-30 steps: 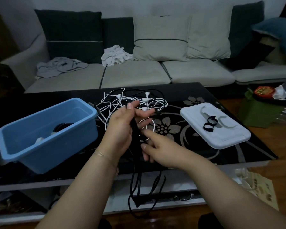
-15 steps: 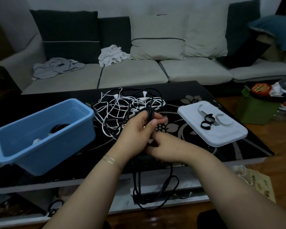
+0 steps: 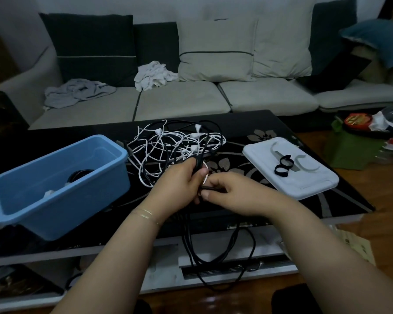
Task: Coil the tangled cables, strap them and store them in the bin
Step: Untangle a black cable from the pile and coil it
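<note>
Step in hand: coiling the black cable (image 3: 216,250); judged early in the task, since most cables lie uncoiled.
Left hand (image 3: 179,186): fingers curled round a gathered bundle of black cable turns, held above the near part of the counter (image 3: 270,123). This grip is closed on the cable.
Right hand (image 3: 232,192): thumb and fingers pinch one strand of the same cable, close against the left hand. Closed grip too, on the strand only.
Cable slack: several long loops hang from the hands over the counter's near edge, down in front of the lower shelf; whether they reach the floor I cannot tell.
Tangle (image 3: 177,146): white and black cables heaped on the counter just beyond the hands, between the bin and the lid. The held cable appears to run up into it.
Bin (image 3: 61,184): blue, open, at the left of the counter; one dark coil and a pale object already lie inside.
Straps (image 3: 284,168): black loops on the white lid (image 3: 304,186), right of the hands, within reach.
Technique: feed slack with the right hand in even turns, laying each loop flat into the left palm; let the strand roll to shed twist.
Risk: pulling hard may drag the tangle toward the edge; free the far end first.
</note>
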Demonstrator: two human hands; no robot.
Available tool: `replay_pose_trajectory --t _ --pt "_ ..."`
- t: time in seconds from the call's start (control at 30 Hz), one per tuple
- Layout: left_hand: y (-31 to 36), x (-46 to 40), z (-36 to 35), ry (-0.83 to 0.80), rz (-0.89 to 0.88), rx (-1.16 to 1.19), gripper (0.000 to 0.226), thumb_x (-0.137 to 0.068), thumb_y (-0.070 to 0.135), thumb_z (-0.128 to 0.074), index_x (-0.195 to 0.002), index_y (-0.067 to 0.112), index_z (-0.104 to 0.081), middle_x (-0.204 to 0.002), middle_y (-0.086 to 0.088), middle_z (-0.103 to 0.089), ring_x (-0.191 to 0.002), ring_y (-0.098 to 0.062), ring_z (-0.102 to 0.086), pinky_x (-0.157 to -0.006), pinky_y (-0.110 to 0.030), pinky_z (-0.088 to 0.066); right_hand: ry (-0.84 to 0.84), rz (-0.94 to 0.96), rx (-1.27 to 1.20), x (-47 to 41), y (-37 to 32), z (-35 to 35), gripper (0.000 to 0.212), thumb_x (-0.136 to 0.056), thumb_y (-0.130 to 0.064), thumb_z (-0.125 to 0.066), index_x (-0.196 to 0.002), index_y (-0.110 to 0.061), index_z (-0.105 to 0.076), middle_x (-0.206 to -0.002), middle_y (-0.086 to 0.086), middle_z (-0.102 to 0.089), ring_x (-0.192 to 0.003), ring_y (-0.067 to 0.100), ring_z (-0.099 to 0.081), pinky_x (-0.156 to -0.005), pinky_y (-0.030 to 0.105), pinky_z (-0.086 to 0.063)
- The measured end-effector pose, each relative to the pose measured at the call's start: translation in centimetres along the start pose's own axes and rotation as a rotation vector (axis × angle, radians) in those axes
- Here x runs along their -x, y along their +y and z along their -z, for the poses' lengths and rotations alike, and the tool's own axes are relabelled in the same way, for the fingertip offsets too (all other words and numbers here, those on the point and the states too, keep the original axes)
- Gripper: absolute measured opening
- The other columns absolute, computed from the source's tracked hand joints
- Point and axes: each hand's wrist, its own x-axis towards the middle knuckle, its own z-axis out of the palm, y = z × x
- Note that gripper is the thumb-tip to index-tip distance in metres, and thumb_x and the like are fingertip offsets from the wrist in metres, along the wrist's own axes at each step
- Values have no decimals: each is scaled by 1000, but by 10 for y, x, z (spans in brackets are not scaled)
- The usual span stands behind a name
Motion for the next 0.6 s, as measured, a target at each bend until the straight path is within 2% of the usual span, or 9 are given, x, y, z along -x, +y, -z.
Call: replay_pose_trajectory --t 0.07,0.17,0.23,0.3,0.37,0.43,0.5,0.6 --pt "2 1 1 -84 20 107 32 -100 34 -42 -81 10 -52 -54 3 -61 -45 -5 -53 -54 -30 -43 42 16 -34 0 3 3 12 -92 -28 -59 -83 -21 -63 -89 3 -69 -85 20 -63 -85 46 -49" --pt "7 5 0 -200 17 352 47 -104 33 -30 -76 5 -55 -47 11 -50 -43 -1 -39 -50 -20 -33 169 5 38 0 7 5 14 -85 -41 -63 -81 -27 -62 -80 -10 -68 -80 7 -63 -80 44 -52" --pt "10 8 1 -267 41 487 52 -105 33 -27 -74 3 -56 -52 7 -53 -45 -6 -36 -46 -19 -29 265 -35 84 3 5 9 23 -79 -47 -69 -72 -28 -57 -67 -17 -64 -68 1 -58 -72 37 -52" --pt "13 9 4 -322 53 590 55 -105 33 -25 -73 1 -57 -58 -4 -60 -46 -11 -31 -43 -21 -23 370 -74 114 4 4 13 39 -69 -55 -72 -67 -24 -50 -60 -13 -60 -61 6 -54 -63 33 -45" --pt "15 11 7 -344 60 671 52 -104 33 -26 -75 8 -61 -58 -5 -58 -45 -10 -29 -41 -18 -22 383 -68 44 4 3 15 45 -64 -58 -72 -66 -21 -47 -62 -8 -58 -61 11 -55 -61 33 -44" --pt "15 11 9 -376 65 721 50 -100 39 -27 -83 10 -64 -53 -1 -47 -43 -8 -26 -40 -16 -23 312 0 -162 2 4 16 33 -74 -42 -75 -71 -21 -50 -62 -8 -57 -62 4 -53 -61 29 -43" --pt "13 11 12 -438 71 772 50 -95 45 -30 -87 8 -63 -50 4 -36 -44 -7 -22 -41 -17 -19 231 28 -334 2 5 19 17 -86 -24 -68 -84 -16 -53 -61 -12 -55 -58 -4 -50 -55 17 -39" --pt "12 13 15 -510 70 826 43 -96 44 -37 -92 9 -61 -51 7 -29 -45 -6 -20 -41 -16 -16 183 53 -518 5 6 24 10 -94 -16 -57 -103 -17 -53 -61 -5 -48 -51 2 -42 -47 20 -32"
